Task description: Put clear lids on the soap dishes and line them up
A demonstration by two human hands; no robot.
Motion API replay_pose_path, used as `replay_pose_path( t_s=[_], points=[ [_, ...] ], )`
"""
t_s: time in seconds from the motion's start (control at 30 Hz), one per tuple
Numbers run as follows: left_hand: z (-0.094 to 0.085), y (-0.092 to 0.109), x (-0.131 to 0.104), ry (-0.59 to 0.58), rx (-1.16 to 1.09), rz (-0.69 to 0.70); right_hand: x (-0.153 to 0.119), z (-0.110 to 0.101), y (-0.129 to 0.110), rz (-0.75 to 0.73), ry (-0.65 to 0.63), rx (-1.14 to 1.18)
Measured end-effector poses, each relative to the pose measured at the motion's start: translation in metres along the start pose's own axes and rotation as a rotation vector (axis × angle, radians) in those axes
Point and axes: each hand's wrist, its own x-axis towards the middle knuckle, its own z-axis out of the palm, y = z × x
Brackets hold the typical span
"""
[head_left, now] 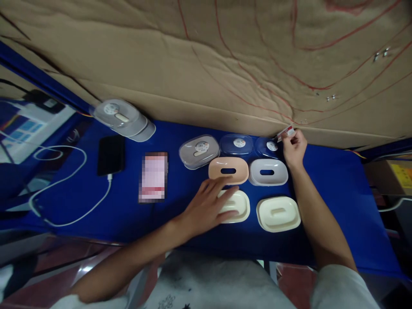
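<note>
Two hands over the blue worktop [337, 189]: left hand [209, 206] open, flat, fingers covering part of a cream soap dish [236, 206]. Right hand [293, 148] pinches a small red-white label [286, 132], print unreadable, just right of three clear lids [240, 143]. Phone screen [153, 177] left is blurred.

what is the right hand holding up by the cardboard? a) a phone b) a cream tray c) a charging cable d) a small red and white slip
d: the right hand pinches a small red and white slip at the cardboard's lower edge; the phone lies far off on the blue table.
</note>
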Motion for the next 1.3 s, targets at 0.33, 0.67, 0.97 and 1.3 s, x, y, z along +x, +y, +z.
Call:
replay_pose_path(
  t_s=[0.33, 0.67, 0.97, 1.3],
  points=[
    [-0.016, -0.028, 0.067, -0.133, 0.099, -0.097, -0.004, -0.004, -0.005, -0.006, -0.018, -0.002],
    [-0.035, -0.02, 0.072, -0.011, -0.02, -0.069, -0.006, -0.006, -0.008, -0.008, -0.029, -0.002],
    [-0.013, 0.021, 0.005, -0.127, 0.024, 0.044, -0.006, -0.007, -0.006, -0.013, -0.036, -0.004],
    [0.008, 0.022, -0.01, -0.142, 0.045, 0.024, -0.006, -0.008, -0.006, -0.019, -0.046, -0.002]
  ],
)
